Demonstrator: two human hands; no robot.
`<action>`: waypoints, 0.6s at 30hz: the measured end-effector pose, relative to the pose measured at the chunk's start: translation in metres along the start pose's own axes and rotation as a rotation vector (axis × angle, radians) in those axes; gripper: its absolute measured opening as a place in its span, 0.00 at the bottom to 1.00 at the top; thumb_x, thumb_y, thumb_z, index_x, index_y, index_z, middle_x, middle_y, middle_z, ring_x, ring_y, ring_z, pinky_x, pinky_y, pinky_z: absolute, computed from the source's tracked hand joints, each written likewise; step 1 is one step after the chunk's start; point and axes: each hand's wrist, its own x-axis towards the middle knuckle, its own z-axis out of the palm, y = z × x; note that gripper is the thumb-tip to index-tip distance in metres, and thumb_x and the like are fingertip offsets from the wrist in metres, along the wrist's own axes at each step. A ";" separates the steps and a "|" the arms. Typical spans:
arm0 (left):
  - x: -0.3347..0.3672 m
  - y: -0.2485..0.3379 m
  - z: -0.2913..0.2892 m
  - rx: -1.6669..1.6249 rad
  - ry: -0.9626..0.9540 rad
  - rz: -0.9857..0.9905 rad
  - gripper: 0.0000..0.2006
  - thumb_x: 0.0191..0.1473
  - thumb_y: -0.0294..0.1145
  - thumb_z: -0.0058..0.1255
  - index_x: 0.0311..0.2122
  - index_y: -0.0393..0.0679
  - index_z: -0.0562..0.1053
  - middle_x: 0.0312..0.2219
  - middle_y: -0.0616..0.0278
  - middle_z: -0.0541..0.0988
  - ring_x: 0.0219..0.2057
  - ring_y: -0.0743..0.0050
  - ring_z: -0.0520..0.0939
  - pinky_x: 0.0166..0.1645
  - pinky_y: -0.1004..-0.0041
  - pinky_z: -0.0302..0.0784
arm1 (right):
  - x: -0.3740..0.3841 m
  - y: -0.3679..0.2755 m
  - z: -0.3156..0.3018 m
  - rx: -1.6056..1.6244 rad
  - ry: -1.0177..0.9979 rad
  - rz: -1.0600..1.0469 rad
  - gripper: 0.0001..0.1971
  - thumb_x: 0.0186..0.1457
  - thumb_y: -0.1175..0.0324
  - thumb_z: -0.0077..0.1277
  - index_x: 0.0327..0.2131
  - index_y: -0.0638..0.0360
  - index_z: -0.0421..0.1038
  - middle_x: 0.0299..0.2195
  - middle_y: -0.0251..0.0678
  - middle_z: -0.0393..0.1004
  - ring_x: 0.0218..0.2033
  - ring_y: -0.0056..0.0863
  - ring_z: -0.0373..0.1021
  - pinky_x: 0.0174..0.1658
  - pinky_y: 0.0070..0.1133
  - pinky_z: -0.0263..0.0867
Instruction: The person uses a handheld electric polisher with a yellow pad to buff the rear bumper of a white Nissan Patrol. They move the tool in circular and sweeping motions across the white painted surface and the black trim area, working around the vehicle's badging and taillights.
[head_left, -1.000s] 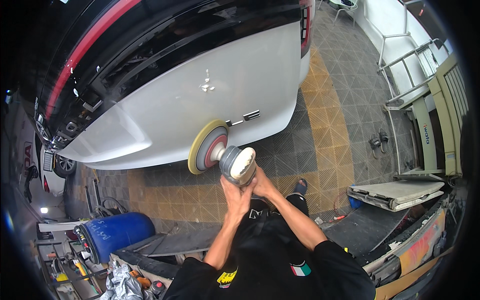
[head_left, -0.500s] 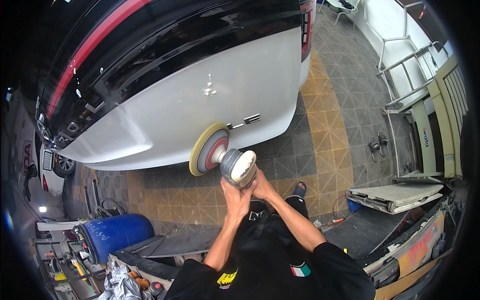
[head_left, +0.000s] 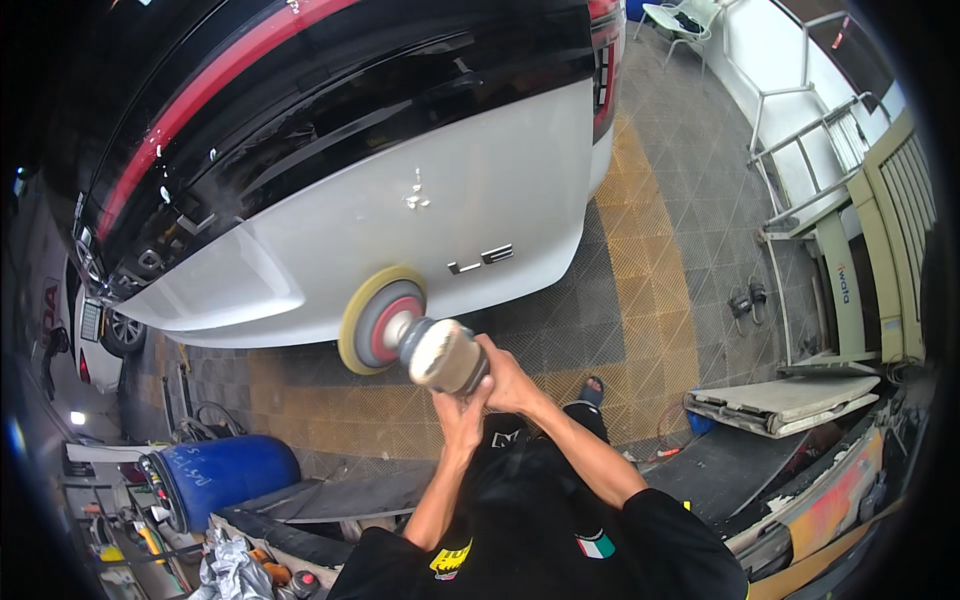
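Both my hands hold a polisher point(head_left: 440, 358) with a worn, pale body and a dark collar. My left hand point(head_left: 462, 412) grips its lower side, fingers closed around it. Wrapped about its right end is my right hand point(head_left: 508, 378). The round yellow-rimmed foam pad point(head_left: 352, 325), with a grey and red backing, meets the lower edge of a silver car's rear panel point(head_left: 330, 225); the contact face is hidden behind the pad. Chrome lettering point(head_left: 480, 260) and a small chrome emblem point(head_left: 416, 190) sit on the panel.
A blue barrel point(head_left: 235, 475) lies at the lower left beside a rack of tools point(head_left: 130, 540). Metal frames point(head_left: 820, 160) and a pale green panel point(head_left: 850, 270) line the right side. Sandals point(head_left: 748, 302) rest on the tiled floor point(head_left: 650, 260). Flat panels point(head_left: 785, 403) are stacked at right.
The polisher and both hands have shifted left along the panel's lower edge. The pad has moved away from the chrome lettering, which now shows more fully.
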 end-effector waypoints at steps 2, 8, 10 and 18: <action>-0.015 0.013 0.010 -0.134 0.088 -0.008 0.41 0.57 0.44 0.71 0.66 0.32 0.61 0.62 0.50 0.70 0.64 0.58 0.71 0.70 0.58 0.62 | -0.005 -0.031 -0.015 -0.107 -0.041 -0.115 0.36 0.42 0.65 0.70 0.55 0.62 0.66 0.47 0.54 0.78 0.49 0.58 0.77 0.51 0.41 0.73; -0.042 -0.006 0.040 -0.398 0.051 0.079 0.35 0.59 0.42 0.67 0.64 0.33 0.67 0.59 0.51 0.73 0.62 0.57 0.74 0.68 0.58 0.66 | -0.014 -0.066 -0.073 -0.299 -0.106 -0.318 0.37 0.35 0.60 0.74 0.52 0.59 0.71 0.49 0.44 0.77 0.47 0.49 0.78 0.49 0.38 0.76; -0.046 0.001 0.043 -0.331 -0.082 0.112 0.33 0.60 0.41 0.66 0.64 0.34 0.68 0.58 0.51 0.75 0.60 0.57 0.75 0.67 0.58 0.68 | -0.020 -0.072 -0.095 -0.395 -0.105 -0.318 0.41 0.36 0.53 0.75 0.54 0.58 0.71 0.49 0.44 0.79 0.46 0.48 0.79 0.48 0.38 0.77; 0.020 0.047 0.151 -0.466 -0.326 0.432 0.45 0.49 0.43 0.77 0.68 0.43 0.63 0.63 0.60 0.71 0.63 0.65 0.73 0.67 0.63 0.71 | -0.040 -0.061 -0.190 -0.953 0.288 -0.664 0.41 0.58 0.33 0.55 0.56 0.65 0.71 0.42 0.53 0.81 0.39 0.51 0.80 0.42 0.39 0.76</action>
